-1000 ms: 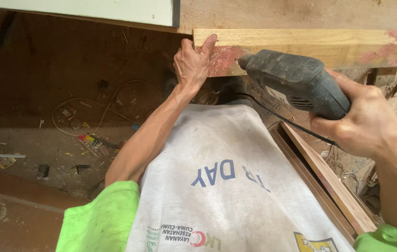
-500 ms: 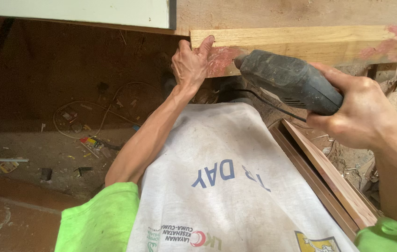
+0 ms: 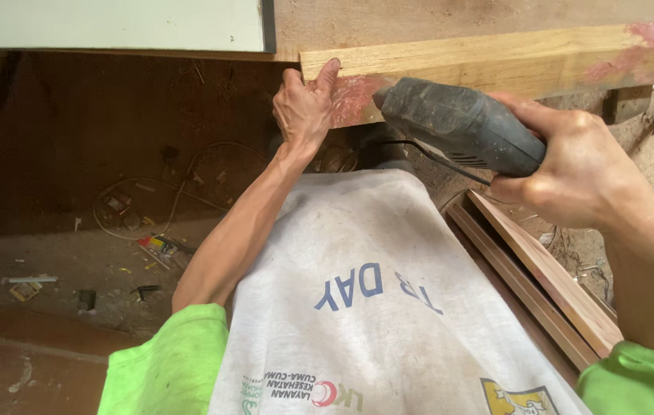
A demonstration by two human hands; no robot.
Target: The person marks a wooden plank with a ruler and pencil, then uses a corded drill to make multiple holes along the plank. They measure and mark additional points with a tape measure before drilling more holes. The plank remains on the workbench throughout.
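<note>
Gripping grey drill (image 3: 454,127) against pale plank (image 3: 496,65).

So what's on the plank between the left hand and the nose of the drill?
In the head view, a reddish-pink smear on the wooden plank lies between the left hand and the grey drill, which the right hand holds.

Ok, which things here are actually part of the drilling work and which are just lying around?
In use:
left hand, gripping the plank's end
right hand, holding the drill
dark electric drill, nose against the plank
pale wooden plank

Lying about:
loose cable on the floor
small floor scraps
leaning boards
</note>
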